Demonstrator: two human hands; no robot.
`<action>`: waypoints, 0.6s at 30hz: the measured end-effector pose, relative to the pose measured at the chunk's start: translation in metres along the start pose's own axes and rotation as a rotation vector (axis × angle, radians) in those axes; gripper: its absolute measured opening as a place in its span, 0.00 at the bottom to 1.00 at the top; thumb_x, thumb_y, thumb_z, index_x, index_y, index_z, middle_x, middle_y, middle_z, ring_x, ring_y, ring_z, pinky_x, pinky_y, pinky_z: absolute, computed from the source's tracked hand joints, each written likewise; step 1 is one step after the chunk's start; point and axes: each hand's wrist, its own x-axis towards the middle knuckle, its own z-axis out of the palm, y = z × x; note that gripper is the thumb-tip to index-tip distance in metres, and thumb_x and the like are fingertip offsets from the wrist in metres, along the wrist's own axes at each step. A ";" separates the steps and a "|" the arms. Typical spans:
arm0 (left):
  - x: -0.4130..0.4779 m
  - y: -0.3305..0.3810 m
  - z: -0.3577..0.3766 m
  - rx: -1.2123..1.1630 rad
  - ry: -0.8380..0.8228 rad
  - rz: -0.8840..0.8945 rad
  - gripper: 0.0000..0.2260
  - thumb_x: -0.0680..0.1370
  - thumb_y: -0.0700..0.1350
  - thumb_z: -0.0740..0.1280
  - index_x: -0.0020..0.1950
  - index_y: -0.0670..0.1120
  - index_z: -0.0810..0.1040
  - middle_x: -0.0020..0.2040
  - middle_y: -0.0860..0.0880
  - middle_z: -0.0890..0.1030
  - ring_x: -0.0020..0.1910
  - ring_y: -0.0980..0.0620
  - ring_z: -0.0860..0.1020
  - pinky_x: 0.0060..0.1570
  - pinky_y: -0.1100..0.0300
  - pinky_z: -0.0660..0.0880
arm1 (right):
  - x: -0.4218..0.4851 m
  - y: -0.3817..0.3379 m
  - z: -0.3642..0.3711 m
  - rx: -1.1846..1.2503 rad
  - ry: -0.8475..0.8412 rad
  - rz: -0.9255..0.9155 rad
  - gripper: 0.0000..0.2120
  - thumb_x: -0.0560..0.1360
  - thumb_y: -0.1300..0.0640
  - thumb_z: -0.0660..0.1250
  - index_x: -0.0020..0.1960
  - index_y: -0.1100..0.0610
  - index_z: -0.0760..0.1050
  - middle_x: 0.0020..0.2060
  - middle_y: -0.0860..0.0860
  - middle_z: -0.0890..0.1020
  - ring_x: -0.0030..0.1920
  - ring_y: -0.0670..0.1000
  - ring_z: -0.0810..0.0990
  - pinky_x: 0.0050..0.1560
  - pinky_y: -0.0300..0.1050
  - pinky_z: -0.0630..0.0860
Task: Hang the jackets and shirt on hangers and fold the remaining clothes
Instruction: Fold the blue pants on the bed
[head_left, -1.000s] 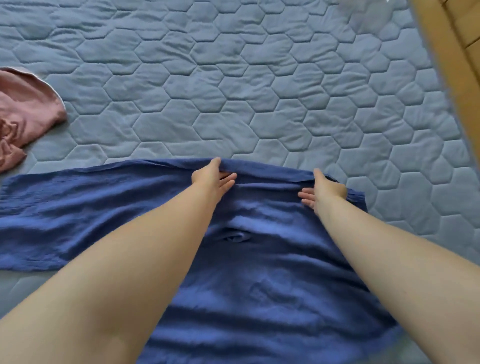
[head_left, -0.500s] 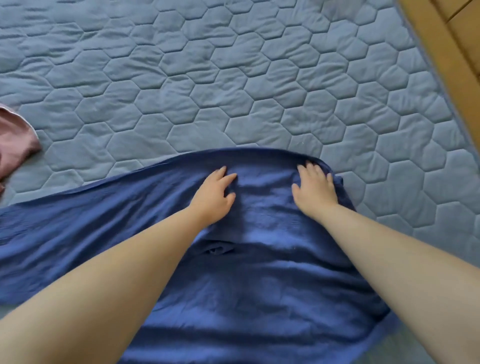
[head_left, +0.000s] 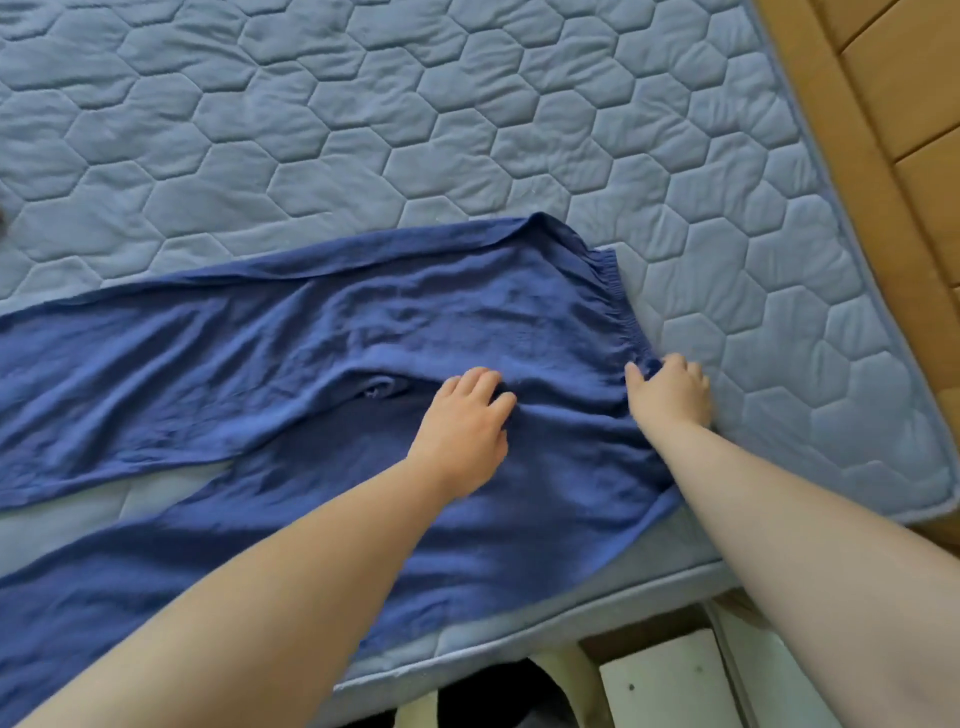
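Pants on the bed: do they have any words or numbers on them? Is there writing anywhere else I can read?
No text can be read anywhere in this view.
Pants: plain blue, with no label, brand or number showing.
Quilt: only stitched hexagons, no writing.
White box below the bed: one small dark speck, no letters.

Dark blue crinkled cloth trousers (head_left: 291, 332): both legs run off left edge, hems unseen; near leg partly under left forearm (head_left: 260, 597).
Right hand (head_left: 672, 395): fingers curled into gathered waistband, tips buried in cloth.
Left hand (head_left: 460, 431): fingertips sunk in crease; pinch or mere press, cannot tell.
Small dark pucker (head_left: 384, 391) at crotch: knot, tie or hole, unclear.
Dark speck (head_left: 2, 221) at left edge: cut off, unidentifiable.
Below near edge of pale blue hexagon-quilted bed cover (head_left: 363, 130): black rounded shape (head_left: 498, 691) and white flat-topped box (head_left: 670, 686), cut by bottom edge.
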 end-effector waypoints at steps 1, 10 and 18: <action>-0.007 0.015 0.005 0.007 0.001 0.076 0.12 0.67 0.47 0.74 0.46 0.43 0.78 0.48 0.44 0.78 0.49 0.42 0.76 0.43 0.53 0.73 | -0.007 0.012 0.001 0.005 -0.001 0.044 0.26 0.78 0.44 0.61 0.66 0.64 0.68 0.65 0.62 0.70 0.66 0.62 0.67 0.64 0.54 0.65; -0.045 0.153 0.049 -0.083 -0.599 -0.018 0.11 0.79 0.50 0.63 0.56 0.44 0.73 0.53 0.46 0.75 0.47 0.45 0.73 0.38 0.55 0.64 | -0.039 0.087 0.000 0.271 -0.064 0.335 0.16 0.80 0.54 0.59 0.61 0.63 0.72 0.59 0.62 0.78 0.59 0.64 0.75 0.56 0.51 0.71; -0.042 0.155 0.047 -0.723 -0.597 -0.391 0.06 0.77 0.42 0.61 0.43 0.45 0.77 0.44 0.45 0.80 0.44 0.47 0.75 0.44 0.56 0.73 | -0.064 0.107 0.002 -0.265 0.148 -0.271 0.30 0.72 0.65 0.62 0.72 0.60 0.61 0.70 0.60 0.65 0.69 0.61 0.63 0.70 0.55 0.58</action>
